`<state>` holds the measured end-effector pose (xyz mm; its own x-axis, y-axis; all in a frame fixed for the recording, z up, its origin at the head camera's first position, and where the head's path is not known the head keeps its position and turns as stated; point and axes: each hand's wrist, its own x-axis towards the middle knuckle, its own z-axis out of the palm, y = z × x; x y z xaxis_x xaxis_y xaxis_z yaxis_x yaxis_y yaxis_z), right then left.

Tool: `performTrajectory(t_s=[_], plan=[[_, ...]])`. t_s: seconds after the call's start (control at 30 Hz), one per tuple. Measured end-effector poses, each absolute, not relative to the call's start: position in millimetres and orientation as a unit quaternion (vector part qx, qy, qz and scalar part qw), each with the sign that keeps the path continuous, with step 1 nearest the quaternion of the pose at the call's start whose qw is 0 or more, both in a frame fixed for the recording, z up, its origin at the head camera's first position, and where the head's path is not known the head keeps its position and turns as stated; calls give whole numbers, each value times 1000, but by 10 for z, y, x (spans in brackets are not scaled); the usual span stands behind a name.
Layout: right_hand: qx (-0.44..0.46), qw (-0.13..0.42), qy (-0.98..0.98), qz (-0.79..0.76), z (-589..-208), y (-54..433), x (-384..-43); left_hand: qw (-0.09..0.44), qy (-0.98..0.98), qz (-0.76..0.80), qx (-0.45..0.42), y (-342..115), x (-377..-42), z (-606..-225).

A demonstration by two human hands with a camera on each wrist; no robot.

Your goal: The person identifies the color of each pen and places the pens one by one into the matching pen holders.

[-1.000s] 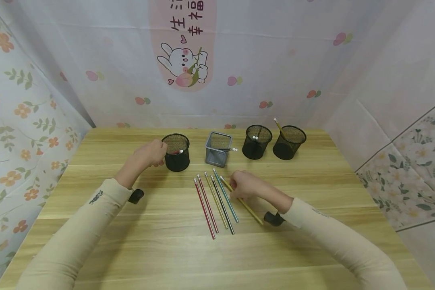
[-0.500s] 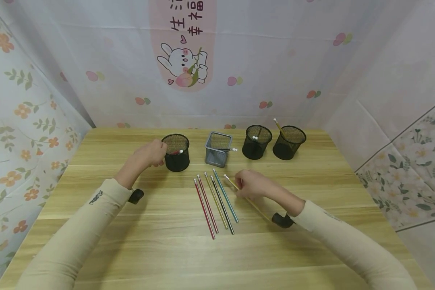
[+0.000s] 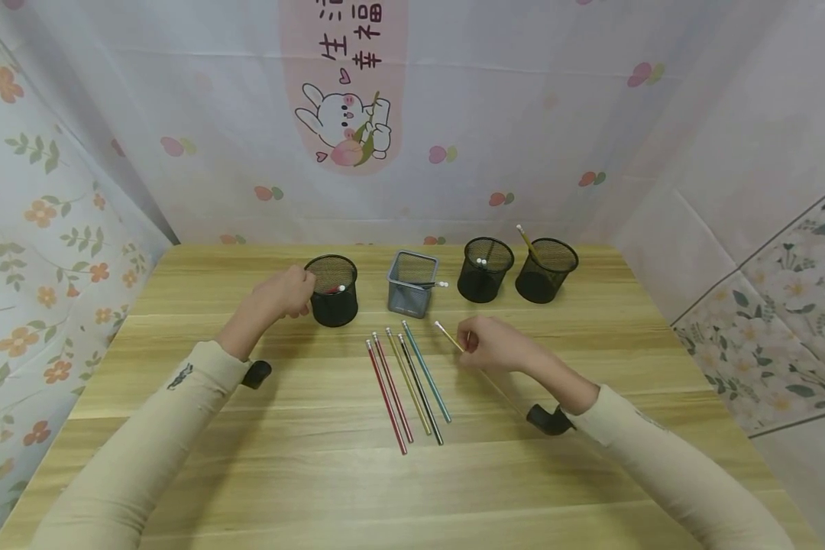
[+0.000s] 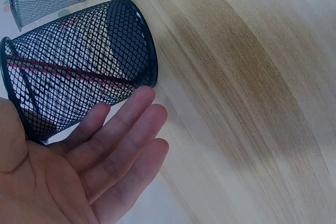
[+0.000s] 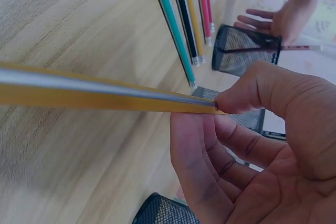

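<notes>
My left hand (image 3: 285, 292) is at the left rim of a round black mesh pen cup (image 3: 334, 307). In the left wrist view, its thumb goes over the rim and shows dimly through the mesh, while the other fingers lie outside along the wall. A red pencil (image 4: 68, 68) leans inside this cup. My right hand (image 3: 493, 344) pinches a yellow pencil (image 3: 448, 336) between thumb and fingers, its white eraser end pointing to the far left. Left of that hand lies a row of pencils: teal (image 3: 428, 373), black (image 3: 421, 389), yellow (image 3: 409, 382) and two red (image 3: 386, 397).
A grey square mesh cup (image 3: 410, 299) holding dark pencils stands right of the left cup. Further right are two round black mesh cups, one (image 3: 480, 284) with white-ended pencils, the other (image 3: 539, 284) with a yellow pencil. A patterned curtain (image 3: 522, 114) hangs behind the wooden table (image 3: 302, 473).
My right hand has moved right, taking the yellow pencil away from the row and lifting it off the table. My left hand stays at the cup's rim.
</notes>
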<state>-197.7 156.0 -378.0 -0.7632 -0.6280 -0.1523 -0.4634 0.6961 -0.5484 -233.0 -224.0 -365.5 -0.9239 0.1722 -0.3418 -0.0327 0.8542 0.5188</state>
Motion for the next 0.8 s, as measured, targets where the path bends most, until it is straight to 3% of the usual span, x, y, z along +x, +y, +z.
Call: performTrajectory(t_s=[0.8], plan=[[-311,115,895,-300,-3606,1720,-1959,188,943,270,41,-2230,-2329,-3665]])
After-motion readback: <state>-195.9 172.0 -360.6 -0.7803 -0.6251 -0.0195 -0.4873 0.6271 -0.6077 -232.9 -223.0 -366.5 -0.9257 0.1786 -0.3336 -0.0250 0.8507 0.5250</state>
